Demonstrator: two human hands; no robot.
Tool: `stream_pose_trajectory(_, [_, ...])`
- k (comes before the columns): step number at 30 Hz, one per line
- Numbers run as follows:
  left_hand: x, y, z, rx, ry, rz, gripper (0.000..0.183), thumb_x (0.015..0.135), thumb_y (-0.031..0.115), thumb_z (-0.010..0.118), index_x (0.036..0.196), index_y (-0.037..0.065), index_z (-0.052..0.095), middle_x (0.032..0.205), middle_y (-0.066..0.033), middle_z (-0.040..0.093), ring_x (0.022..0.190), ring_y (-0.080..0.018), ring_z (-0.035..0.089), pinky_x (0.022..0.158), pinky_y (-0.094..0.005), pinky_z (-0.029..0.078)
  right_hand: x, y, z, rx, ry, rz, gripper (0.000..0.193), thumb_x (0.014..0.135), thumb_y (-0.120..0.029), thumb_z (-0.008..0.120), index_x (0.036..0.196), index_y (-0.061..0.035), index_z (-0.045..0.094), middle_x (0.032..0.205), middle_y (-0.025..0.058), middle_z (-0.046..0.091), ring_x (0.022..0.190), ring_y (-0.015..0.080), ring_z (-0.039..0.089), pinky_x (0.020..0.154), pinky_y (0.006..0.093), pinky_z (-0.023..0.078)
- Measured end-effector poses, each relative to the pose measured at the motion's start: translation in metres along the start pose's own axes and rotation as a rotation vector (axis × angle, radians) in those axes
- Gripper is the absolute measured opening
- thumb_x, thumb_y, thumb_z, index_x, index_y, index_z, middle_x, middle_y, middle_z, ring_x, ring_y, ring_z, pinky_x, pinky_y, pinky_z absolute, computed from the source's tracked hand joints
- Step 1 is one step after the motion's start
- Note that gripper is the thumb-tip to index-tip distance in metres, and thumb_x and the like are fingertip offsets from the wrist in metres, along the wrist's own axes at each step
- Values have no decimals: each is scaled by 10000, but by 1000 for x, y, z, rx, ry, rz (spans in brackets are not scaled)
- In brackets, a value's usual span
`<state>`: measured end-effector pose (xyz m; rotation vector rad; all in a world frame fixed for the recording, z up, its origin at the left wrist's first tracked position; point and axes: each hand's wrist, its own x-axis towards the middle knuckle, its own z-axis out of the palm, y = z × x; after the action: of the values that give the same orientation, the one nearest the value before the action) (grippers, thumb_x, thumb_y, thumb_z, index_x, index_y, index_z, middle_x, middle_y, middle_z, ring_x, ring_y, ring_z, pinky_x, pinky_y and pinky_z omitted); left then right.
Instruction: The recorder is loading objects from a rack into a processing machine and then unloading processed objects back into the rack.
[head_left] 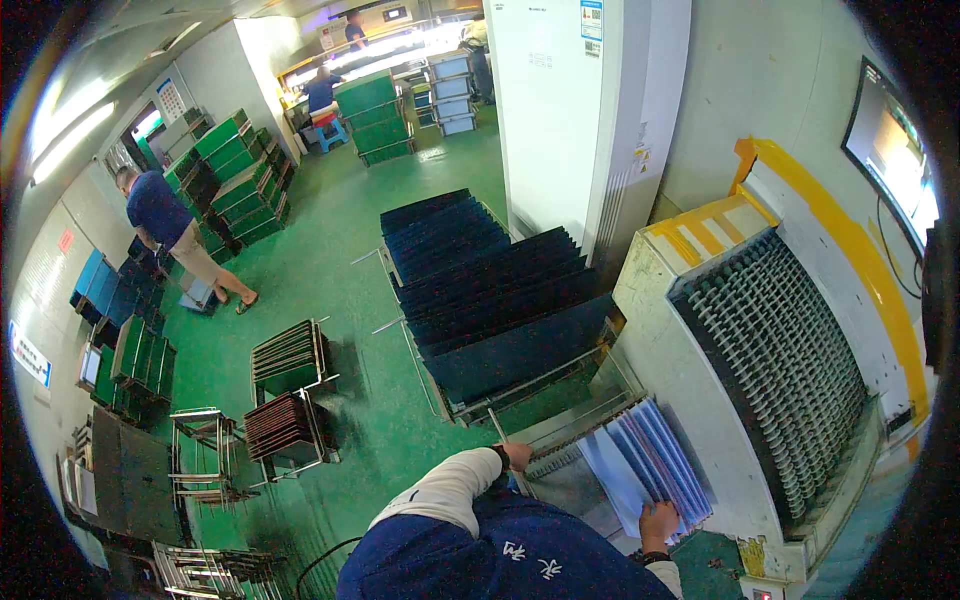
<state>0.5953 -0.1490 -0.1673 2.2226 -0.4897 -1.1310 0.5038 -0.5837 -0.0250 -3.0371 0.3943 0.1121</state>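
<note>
A metal rack (560,432) stands right in front of me. Light blue flat panels (640,455), several of them, lean side by side in its right part. My left hand (517,457) is closed round the rack's near left corner, a dark band at its wrist. At the near edge of the panels, my right hand (658,522) has its fingers curled on the frontmost one; part of the grip is hidden. To the right of the panels is a machine with a slanted bed of many small rollers (775,360).
Beyond my rack, racks of dark panels (500,300) stand on the green floor (340,250). A tall white cabinet (545,110) rises behind them. Smaller racks (290,425) are at left. A person (165,215) bends near stacked green crates (245,190). A screen (890,150) hangs at right.
</note>
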Motion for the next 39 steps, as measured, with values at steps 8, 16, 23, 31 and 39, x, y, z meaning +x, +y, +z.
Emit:
stream_pose_trajectory(8, [9, -33, 8, 80, 38, 197, 429, 717, 454, 668, 853, 55, 586, 788, -162, 571, 755, -319, 550, 683, -469, 442, 2, -10, -13, 35, -23, -37, 340, 739, -358, 652, 896, -60, 701, 1021, 134, 615, 987, 320, 571, 843, 444, 440])
stream_pose_trajectory(16, [-24, 43, -20, 138, -36, -162, 258, 793, 243, 617, 934, 33, 562, 748, -113, 600, 634, -219, 582, 497, -384, 455, 1, -2, -6, 19, -47, -15, 350, 749, -365, 637, 898, -55, 700, 1024, 137, 609, 991, 325, 566, 847, 444, 431])
stream_pose_trajectory(23, [-32, 31, -13, 42, 83, -60, 178, 826, 197, 579, 931, 57, 550, 730, -59, 605, 460, -142, 529, 346, -295, 416, 5, -5, -6, 25, 11, -71, 333, 755, -359, 637, 860, -48, 695, 958, 144, 614, 922, 335, 585, 809, 451, 443])
stream_pose_trajectory(31, [-38, 65, -29, 6, 60, -127, 217, 798, 209, 620, 915, 71, 499, 724, -82, 588, 459, -157, 519, 354, -297, 418, -1, 5, -1, 15, 22, -43, 319, 743, -340, 654, 849, -42, 693, 937, 151, 618, 907, 347, 585, 787, 444, 460])
stream_pose_trajectory(39, [-37, 69, -31, 56, -1, -153, 257, 801, 213, 626, 960, 62, 491, 751, -80, 574, 522, -172, 546, 378, -321, 427, -3, 4, -1, 3, 37, -40, 329, 741, -339, 657, 864, -37, 694, 964, 153, 622, 925, 345, 589, 804, 438, 460])
